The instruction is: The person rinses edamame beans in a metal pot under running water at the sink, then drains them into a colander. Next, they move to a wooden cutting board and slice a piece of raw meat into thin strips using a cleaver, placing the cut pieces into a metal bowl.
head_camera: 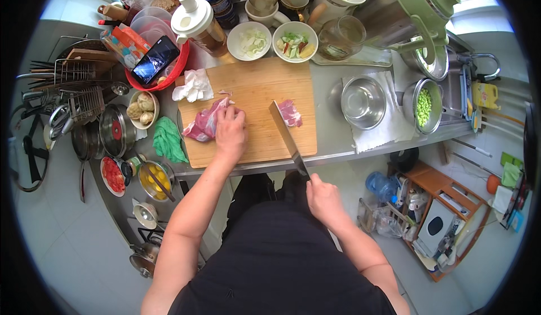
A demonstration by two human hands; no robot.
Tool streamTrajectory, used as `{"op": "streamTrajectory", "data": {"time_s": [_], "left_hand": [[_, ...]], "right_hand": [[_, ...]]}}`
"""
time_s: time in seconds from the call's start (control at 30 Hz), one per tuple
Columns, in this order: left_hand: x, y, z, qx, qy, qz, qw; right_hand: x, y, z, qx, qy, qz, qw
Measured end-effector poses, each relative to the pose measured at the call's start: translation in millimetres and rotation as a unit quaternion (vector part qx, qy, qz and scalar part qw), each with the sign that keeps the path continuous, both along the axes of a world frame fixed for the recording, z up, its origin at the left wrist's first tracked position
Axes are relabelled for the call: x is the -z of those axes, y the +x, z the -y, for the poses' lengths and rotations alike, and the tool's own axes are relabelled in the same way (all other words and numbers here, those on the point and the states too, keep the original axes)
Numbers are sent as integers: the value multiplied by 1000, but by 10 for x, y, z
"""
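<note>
My left hand (231, 134) rests on a large piece of raw meat (206, 122) at the left part of the wooden cutting board (253, 86), its fingers curled over the meat's right end. In my right hand (324, 196) is the handle of a cleaver (288, 139). The blade lies over the board's right part, its tip pointing away from me. Just right of the blade, a smaller cut piece of meat (290, 113) lies on the board. A crumpled white paper towel (193, 85) sits at the board's upper left corner.
Behind the board stand two white bowls (249, 41) (295, 42) of chopped vegetables. An empty steel bowl (363, 102) is on a cloth to the right, near a bowl of green beans (424, 107). A green cloth (168, 139), garlic bowl (143, 110) and egg bowl (156, 180) are left.
</note>
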State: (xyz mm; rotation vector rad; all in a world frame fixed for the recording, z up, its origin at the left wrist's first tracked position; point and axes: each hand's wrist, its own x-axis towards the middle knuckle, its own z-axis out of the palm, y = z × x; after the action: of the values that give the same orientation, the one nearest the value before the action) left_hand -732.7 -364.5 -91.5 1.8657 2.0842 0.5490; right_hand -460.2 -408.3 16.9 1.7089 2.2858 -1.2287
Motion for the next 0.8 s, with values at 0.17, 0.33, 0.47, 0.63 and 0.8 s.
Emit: {"op": "streamTrajectory", "data": {"time_s": [0.17, 0.33, 0.47, 0.63, 0.8], "left_hand": [[-327, 266, -120, -40, -18, -50, 998], [-125, 687, -303, -99, -113, -40, 988], [32, 933, -395, -119, -140, -28, 982], [72, 1102, -401, -81, -46, 112, 989], [222, 1063, -432, -108, -51, 529, 840]], "right_hand": [[-155, 262, -53, 66, 46, -36, 996], [-51, 445, -128, 129, 47, -40, 990], [19, 512, -92, 141, 38, -37, 989], [94, 551, 9, 146, 33, -49, 988], [144, 586, 42, 149, 27, -60, 987]]}}
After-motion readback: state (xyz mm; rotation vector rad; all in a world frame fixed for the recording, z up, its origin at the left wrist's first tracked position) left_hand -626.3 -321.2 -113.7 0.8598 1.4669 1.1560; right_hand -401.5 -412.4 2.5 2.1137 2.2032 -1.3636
